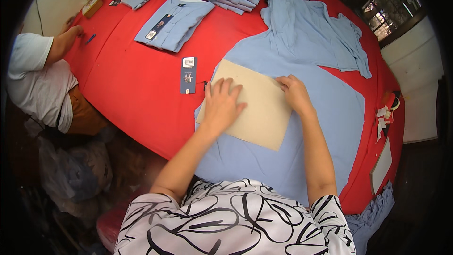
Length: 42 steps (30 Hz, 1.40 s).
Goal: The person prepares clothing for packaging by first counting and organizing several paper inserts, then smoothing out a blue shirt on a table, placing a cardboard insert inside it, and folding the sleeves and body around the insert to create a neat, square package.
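One camera looks out from a person's head, the left one of two worn side by side. It faces down and a bit ahead. The white shirt with black curvy lines [231, 222] is very close and fills the bottom. The flat tan cardboard sheet [264, 108] is near, about in the middle. The big red cloth-covered counter [127, 94] stretches away from the camera. The view is very wide, with bent edges and black corners.

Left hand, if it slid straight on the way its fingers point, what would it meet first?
The left hand would probably cross the beige board beneath it, then first meet the blue cloth beyond; depth is hard to judge.
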Motion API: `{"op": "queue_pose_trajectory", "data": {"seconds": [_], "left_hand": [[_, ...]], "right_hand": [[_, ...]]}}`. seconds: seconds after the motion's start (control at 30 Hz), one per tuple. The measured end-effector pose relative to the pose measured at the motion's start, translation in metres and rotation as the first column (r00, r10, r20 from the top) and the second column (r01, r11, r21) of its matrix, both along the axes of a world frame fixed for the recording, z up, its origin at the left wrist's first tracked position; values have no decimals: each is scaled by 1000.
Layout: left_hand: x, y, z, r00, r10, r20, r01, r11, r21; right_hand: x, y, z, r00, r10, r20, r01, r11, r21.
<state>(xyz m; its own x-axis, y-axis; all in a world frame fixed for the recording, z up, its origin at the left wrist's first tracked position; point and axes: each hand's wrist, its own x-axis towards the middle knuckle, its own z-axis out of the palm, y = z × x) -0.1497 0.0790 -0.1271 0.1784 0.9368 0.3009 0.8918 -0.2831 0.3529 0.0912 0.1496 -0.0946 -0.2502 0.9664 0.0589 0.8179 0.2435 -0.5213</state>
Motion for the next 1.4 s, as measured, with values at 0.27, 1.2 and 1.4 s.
{"op": "queue_pose_trajectory", "data": {"seconds": [0.27, 1.2, 1.4], "left_hand": [[10, -13, -26, 997, 80, 21, -81, 995, 53], [10, -8, -33, 973, 83, 214, -123, 976, 182], [17, -16, -20, 969, -133, 210, 89, 974, 208]], "right_hand": [[0, 16, 6, 985, -20, 172, 14, 999, 36], [-68, -59, 18, 899, 438, 28, -417, 872, -256], [109, -19, 30, 925, -217, 311, 200, 976, 85]]}}
